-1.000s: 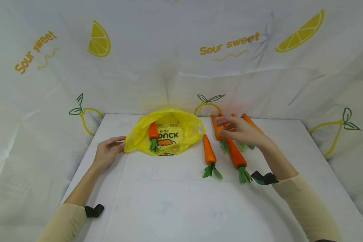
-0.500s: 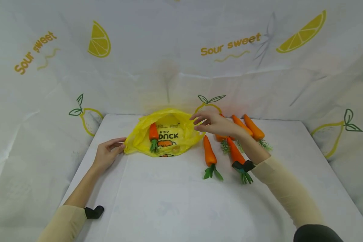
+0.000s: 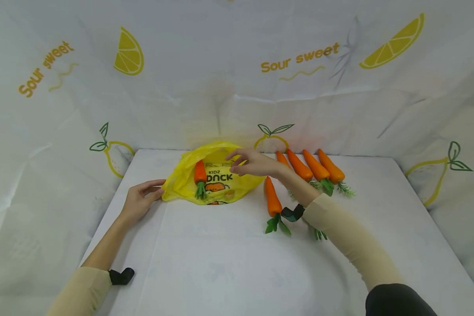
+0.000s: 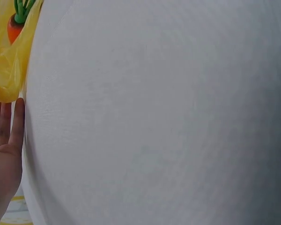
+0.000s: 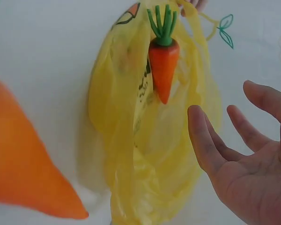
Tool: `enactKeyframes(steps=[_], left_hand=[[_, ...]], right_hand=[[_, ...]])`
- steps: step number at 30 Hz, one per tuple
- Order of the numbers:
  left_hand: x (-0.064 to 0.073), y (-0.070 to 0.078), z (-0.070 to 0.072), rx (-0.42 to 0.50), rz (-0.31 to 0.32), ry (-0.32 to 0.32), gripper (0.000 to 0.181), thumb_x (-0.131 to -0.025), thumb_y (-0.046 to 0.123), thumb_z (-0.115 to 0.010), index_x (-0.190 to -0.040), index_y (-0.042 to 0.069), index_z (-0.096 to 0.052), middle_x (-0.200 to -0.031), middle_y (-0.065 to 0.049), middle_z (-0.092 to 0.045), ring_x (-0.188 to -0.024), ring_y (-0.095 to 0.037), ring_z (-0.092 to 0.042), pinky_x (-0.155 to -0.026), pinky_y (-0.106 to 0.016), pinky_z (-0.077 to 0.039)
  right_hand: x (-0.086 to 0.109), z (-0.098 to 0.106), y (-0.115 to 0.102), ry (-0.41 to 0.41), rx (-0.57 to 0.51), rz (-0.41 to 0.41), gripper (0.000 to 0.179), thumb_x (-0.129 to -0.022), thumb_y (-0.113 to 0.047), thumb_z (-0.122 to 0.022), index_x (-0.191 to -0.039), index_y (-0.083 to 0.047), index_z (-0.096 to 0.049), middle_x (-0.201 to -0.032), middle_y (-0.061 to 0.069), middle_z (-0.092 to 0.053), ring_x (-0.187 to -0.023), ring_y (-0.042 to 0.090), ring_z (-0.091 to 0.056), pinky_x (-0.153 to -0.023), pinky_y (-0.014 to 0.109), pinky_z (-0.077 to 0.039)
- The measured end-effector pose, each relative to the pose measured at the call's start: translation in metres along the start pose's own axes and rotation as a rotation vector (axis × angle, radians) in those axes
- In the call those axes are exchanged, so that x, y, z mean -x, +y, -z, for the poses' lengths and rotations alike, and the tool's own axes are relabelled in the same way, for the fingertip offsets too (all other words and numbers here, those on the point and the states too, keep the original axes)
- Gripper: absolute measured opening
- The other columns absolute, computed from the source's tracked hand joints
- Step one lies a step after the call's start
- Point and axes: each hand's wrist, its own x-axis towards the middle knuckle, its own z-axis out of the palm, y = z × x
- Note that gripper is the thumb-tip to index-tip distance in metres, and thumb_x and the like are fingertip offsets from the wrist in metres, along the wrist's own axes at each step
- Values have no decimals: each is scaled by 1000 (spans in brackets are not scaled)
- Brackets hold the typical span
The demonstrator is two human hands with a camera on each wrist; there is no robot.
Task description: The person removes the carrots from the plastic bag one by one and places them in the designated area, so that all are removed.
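A yellow plastic bag (image 3: 174, 184) lies on the table, its mouth spread wide. One orange carrot (image 3: 199, 171) with a green stem rests in it, near the left side of the opening. My left hand (image 3: 139, 202) pinches the bag's left edge; in the left wrist view the thumb lies over the yellow film with the fingers behind. Above the right part of the bag, my right hand (image 3: 254, 162) hovers with fingers spread and nothing held. The right wrist view shows that hand (image 5: 253, 154) beside the bag, with the carrot (image 5: 164, 65) farther in.
Several more carrots lie right of the bag. The nearest carrot (image 3: 273, 197) is just beside it; others, like this carrot (image 3: 331, 166), stand in a row along the back wall cloth (image 3: 205, 109). My right forearm covers part of one carrot.
My right hand has moved left from over the carrot row to above the bag's opening, empty throughout. The left hand, the bag and the carrot inside stay put.
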Motion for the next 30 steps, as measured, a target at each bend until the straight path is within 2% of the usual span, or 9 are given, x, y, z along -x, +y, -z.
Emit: enactKeyframes(steps=[7, 13, 17, 21, 25, 30], left_hand=[[1, -1, 1, 5, -4, -2, 38, -101, 2, -75, -137, -9, -69, -126, 12, -75, -107, 7, -72, -84, -18, -65], [1, -1, 2, 7, 1, -3, 37, -101, 0, -74, -137, -8, -70, -126, 10, -75, -106, 7, -72, -84, -19, -65], [1, -1, 3, 0, -8, 0, 38, -102, 3, -74, -138, -8, -69, -126, 13, -74, -106, 6, -72, -85, -17, -64], [2, -2, 3, -25, -10, 3, 39, -102, 6, -74, -139, -7, -69, -131, 5, -75, -106, 8, -71, -86, -15, -63], [1, -2, 4, -29, -5, -7, 39, -102, 4, -75, -139, -7, -68, -133, -2, -75, -106, 9, -71, -85, -16, -64], [2, -3, 5, -23, 5, -15, 40, -101, 3, -75, -140, -6, -68, -131, 1, -75, -106, 7, -71, -85, -18, -64]], right_hand=[[-30, -20, -1, -40, 11, -19, 48, -107, -23, -66, -153, -9, -56, -143, 27, -67, -117, 50, -72, -104, 63, -59], [-52, -38, -1, -57, -2, -55, 53, -108, -21, -65, -156, -3, -52, -147, 28, -63, -121, 49, -72, -107, 59, -59], [-65, -52, 2, -37, 4, -44, 52, -108, -20, -67, -154, -1, -53, -149, 27, -60, -122, 46, -70, -104, 52, -63], [-77, -66, 6, 7, 52, -38, 51, -107, -25, -70, -151, -4, -56, -149, 22, -61, -122, 39, -69, -99, 40, -64], [-83, -77, 8, 46, 90, -45, 53, -106, -30, -72, -151, -7, -56, -151, 18, -62, -127, 34, -65, -96, 34, -61], [-89, -85, 13, 66, 102, -36, 54, -106, -30, -73, -152, -10, -57, -147, 17, -63, -113, 28, -63, -86, 27, -54]])
